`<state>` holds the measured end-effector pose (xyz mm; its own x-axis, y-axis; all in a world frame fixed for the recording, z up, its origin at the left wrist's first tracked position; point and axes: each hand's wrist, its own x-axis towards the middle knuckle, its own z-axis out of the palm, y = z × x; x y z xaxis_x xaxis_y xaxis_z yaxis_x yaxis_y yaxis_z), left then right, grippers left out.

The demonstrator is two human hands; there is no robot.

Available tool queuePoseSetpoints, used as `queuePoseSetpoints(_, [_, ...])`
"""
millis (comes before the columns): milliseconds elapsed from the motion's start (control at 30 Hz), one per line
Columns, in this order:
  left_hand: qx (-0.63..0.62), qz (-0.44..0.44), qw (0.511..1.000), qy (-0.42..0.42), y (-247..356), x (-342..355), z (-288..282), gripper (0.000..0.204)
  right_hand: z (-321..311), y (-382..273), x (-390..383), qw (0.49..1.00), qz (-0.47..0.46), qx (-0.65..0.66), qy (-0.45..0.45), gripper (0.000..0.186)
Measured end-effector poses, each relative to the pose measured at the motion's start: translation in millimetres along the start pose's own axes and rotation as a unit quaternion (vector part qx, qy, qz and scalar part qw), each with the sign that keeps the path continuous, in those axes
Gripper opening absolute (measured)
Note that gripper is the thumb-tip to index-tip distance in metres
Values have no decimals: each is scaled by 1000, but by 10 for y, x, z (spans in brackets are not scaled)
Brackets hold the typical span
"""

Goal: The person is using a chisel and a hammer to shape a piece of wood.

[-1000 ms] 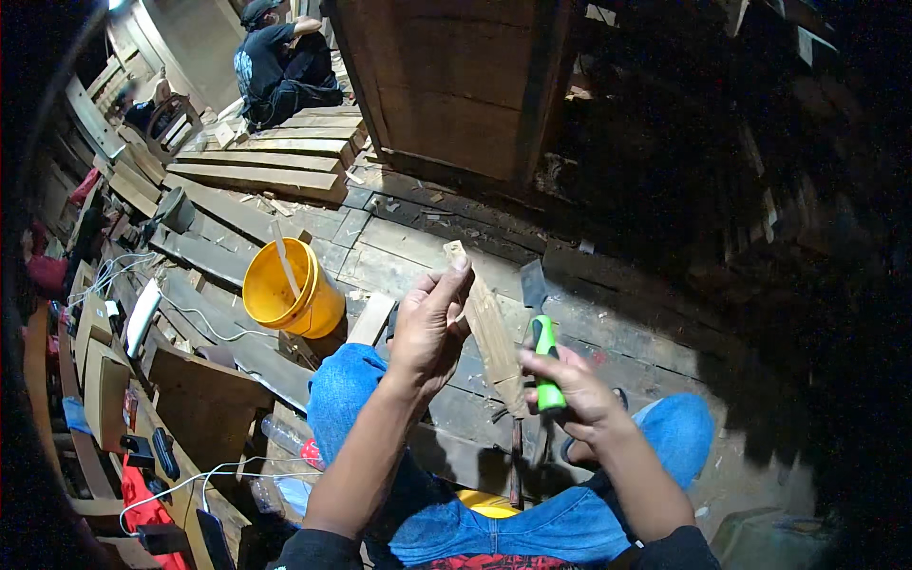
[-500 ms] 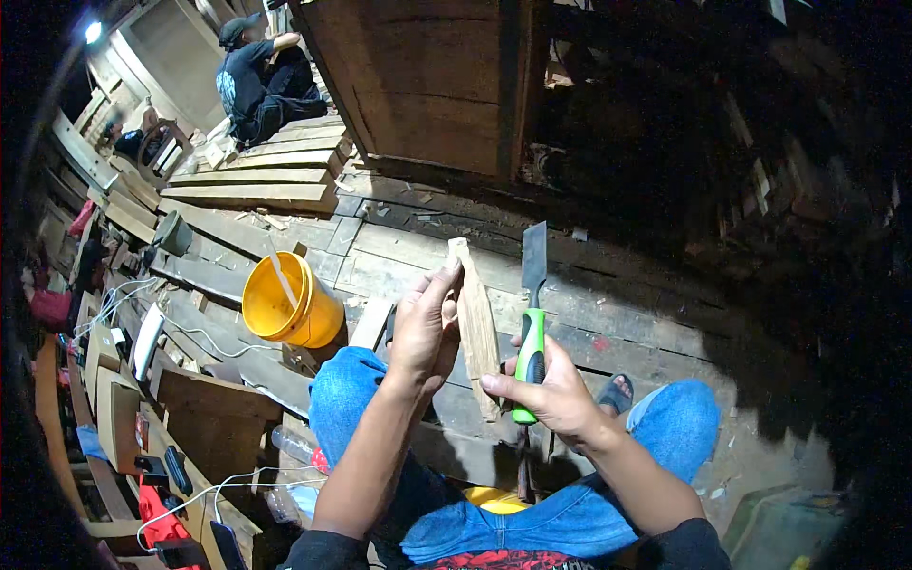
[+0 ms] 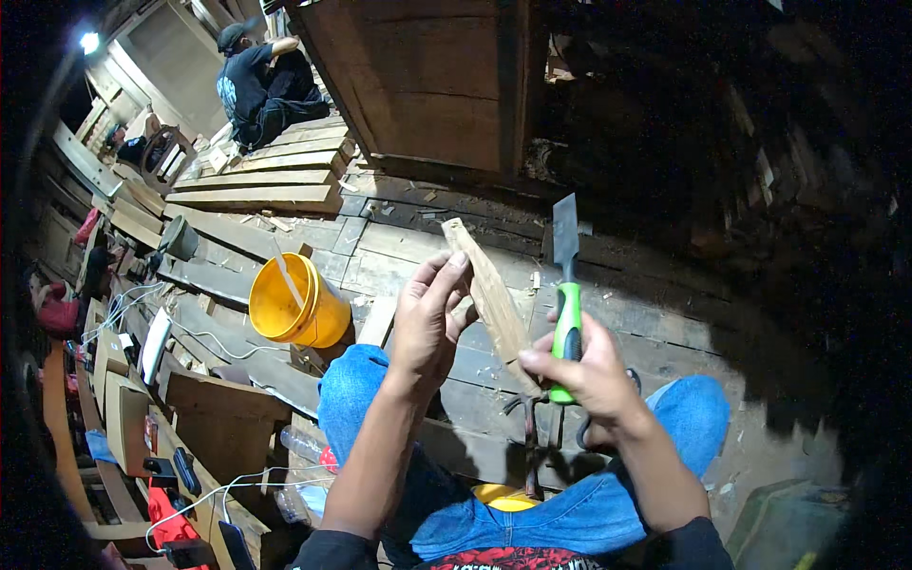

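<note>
In front of me, my left hand (image 3: 427, 318) pinches a long, pale piece of wood (image 3: 496, 302) near its upper end, thumb on top. The piece tilts, its lower end reaching toward my right hand (image 3: 594, 366). Those fingers are wrapped around the green and black handle of a chisel (image 3: 567, 318), whose wide flat blade points up and away. My right thumb lies by the wood's lower end; whether it touches cannot be made out. Below, between my knees, a dark metal tool (image 3: 530, 432) stands above a yellow thing (image 3: 503, 497), both partly hidden.
A yellow bucket (image 3: 302, 302) with a stick in it stands left of my knee. Planks (image 3: 256, 197), white cables (image 3: 228, 353) and plastic bottles (image 3: 302, 445) lie to the left. A person (image 3: 261, 85) sits far left. A large wooden panel (image 3: 427, 85) stands ahead.
The wood has turned, its lower end swinging right. My right hand and the chisel have shifted right and slightly up. Both hands keep their hold.
</note>
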<state>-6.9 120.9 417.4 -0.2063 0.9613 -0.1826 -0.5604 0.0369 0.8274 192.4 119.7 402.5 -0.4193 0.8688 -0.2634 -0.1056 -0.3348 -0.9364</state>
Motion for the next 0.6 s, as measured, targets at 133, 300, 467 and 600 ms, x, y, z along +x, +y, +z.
queuePoseSetpoints(133, [21, 13, 1000, -14, 3, -38, 33, 24, -72, -66, 8, 998, -45, -39, 29, 62])
queuePoseSetpoints(300, [43, 8, 999, -13, 16, -65, 27, 25, -107, -91, -15, 988, -98, -102, 59, 61])
queuePoseSetpoints(467, [63, 36, 994, -76, 53, -101, 24, 40, -131, -121, -27, 980, -95, -151, 85, 56])
queuePoseSetpoints(600, [150, 60, 984, -69, 35, -136, 91, 48, -98, -102, -54, 982, -104, -136, 78, 56])
